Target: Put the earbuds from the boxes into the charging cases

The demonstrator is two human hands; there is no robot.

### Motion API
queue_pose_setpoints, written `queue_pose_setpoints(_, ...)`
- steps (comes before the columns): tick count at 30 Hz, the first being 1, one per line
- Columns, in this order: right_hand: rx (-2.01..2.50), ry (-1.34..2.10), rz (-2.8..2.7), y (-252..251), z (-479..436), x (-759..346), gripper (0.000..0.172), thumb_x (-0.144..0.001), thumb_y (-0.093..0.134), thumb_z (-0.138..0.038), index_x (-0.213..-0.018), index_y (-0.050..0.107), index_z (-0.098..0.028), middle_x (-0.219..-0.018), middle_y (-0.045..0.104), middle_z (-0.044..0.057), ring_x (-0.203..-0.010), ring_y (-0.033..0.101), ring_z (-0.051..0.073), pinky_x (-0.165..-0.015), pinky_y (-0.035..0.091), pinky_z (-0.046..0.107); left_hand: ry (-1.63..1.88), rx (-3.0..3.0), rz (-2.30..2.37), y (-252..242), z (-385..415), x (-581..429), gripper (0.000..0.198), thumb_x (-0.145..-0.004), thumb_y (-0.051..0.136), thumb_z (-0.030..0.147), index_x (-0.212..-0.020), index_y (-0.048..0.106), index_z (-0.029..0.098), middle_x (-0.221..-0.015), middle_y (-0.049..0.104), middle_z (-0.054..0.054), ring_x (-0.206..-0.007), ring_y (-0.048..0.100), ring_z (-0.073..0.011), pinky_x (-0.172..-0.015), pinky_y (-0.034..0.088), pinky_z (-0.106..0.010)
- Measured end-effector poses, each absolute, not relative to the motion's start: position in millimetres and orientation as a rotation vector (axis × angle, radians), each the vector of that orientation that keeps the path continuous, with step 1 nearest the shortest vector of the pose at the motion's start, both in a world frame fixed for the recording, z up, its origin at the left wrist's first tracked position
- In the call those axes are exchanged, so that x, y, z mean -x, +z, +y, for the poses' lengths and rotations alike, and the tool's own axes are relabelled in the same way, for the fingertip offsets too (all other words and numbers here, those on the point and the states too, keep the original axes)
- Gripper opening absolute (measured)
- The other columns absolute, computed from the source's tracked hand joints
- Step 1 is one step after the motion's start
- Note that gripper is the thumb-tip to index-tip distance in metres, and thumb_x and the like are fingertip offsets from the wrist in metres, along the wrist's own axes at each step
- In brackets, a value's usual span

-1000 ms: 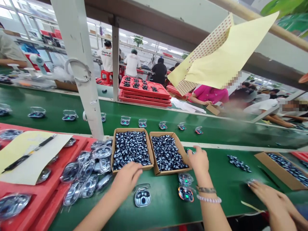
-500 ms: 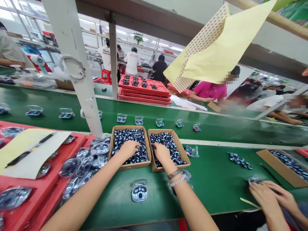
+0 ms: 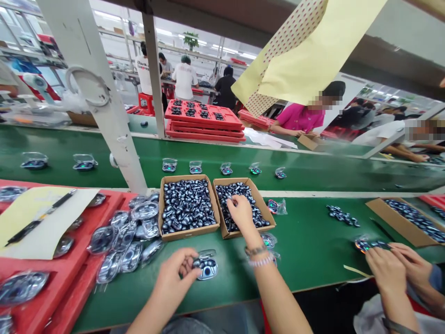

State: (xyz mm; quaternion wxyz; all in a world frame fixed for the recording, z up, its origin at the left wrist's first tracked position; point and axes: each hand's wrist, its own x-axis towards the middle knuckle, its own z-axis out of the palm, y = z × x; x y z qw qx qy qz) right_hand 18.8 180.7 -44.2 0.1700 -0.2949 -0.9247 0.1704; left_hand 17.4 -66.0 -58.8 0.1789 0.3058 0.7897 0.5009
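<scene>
My left hand is closed at the left edge of an open clear-lidded earbud case, a dark earbud pinched in its fingers. Dark earbuds sit in the case, partly covered by my fingertips. Over the right-hand cardboard box of loose earbuds, my right hand has its fingers curled together; what they hold is hidden. Beside it stands the left-hand cardboard box, full of similar shiny dark earbuds.
Closed clear cases are heaped beside red trays, where a pen lies on paper. Open lit cases line the green belt behind the boxes. At the right, a co-worker's hands hold a case near another earbud box.
My left hand has left the left box and come down to the open case with an earbud. My right hand stays at the right box, slightly higher. The view has shifted a little.
</scene>
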Motion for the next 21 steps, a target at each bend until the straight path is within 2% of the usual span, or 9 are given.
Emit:
queue_pose_setpoints(2,0.832,0.508,-2.565,-42,161,-54,0.021,-0.081,0.038,-0.029,-0.069,0.051,-0.017,-0.073,0.052,0.003,-0.071,0.05,0.015,-0.066,0.039,0.026,1.412,-0.862,2.281,-79,-64,-32,0.011,-0.068,0.059,0.017,-0.079,0.057,0.018,-0.064,0.053,0.002,-0.049,0.05,-0.0096,-0.047,0.045,-0.02)
queue_pose_setpoints(5,0.762,0.618,-2.588,-53,120,-102,0.018,-0.078,0.04,-0.027,-0.064,0.048,-0.019,-0.062,0.047,-0.001,-0.054,0.045,0.012,-0.052,0.037,0.022,1.423,-0.913,2.373,-101,-55,-39,0.009,-0.069,0.058,0.018,-0.078,0.057,0.019,-0.069,0.055,0.001,-0.049,0.05,-0.0098,-0.049,0.046,-0.022)
queue_pose_setpoints(10,0.688,0.754,-2.706,-83,71,-124,0.014,-0.073,0.048,-0.022,-0.06,0.047,-0.019,-0.063,0.049,-0.001,-0.058,0.049,0.012,-0.054,0.037,0.022,1.416,-1.039,2.426,-105,-60,-34,0.012,-0.074,0.055,0.022,-0.085,0.056,0.018,-0.077,0.056,-0.002,-0.053,0.051,-0.0102,-0.051,0.047,-0.022)
queue_pose_setpoints(14,0.725,0.622,-2.673,-81,69,-119,0.017,-0.076,0.049,-0.031,-0.064,0.05,-0.019,-0.063,0.05,0.0,-0.061,0.05,0.015,-0.058,0.039,0.025,1.454,-1.202,2.415,-62,-83,-29,0.017,-0.081,0.04,0.018,-0.08,0.057,0.017,-0.074,0.058,-0.003,-0.058,0.053,-0.0113,-0.052,0.046,-0.022)
queue_pose_setpoints(16,0.668,0.561,-2.646,-74,70,-116,0.016,-0.076,0.048,-0.03,-0.082,0.055,-0.017,-0.078,0.056,0.004,-0.071,0.054,0.017,-0.065,0.042,0.027,1.458,-1.349,2.318,-27,-99,-33,0.03,-0.082,0.03,0.014,-0.072,0.058,0.019,-0.07,0.058,-0.003,-0.066,0.056,-0.0136,-0.059,0.047,-0.025)
queue_pose_setpoints(18,0.543,0.57,-2.691,-69,68,-111,0.023,-0.076,0.048,-0.024,-0.097,0.055,-0.017,-0.093,0.058,0.006,-0.081,0.055,0.018,-0.07,0.043,0.026,1.302,-1.46,2.218,4,-115,-44,0.035,-0.081,0.029,0.016,-0.069,0.061,0.023,-0.073,0.06,-0.004,-0.073,0.058,-0.0161,-0.066,0.048,-0.031)
queue_pose_setpoints(21,0.467,0.618,-2.762,-62,68,-103,0.018,-0.077,0.044,-0.019,-0.084,0.06,-0.02,-0.084,0.061,0.003,-0.075,0.058,0.014,-0.068,0.043,0.022,1.228,-1.421,2.313,26,-137,-69,0.035,-0.083,0.029,0.026,-0.071,0.061,0.032,-0.071,0.061,-0.001,-0.074,0.058,-0.018,-0.064,0.049,-0.035)
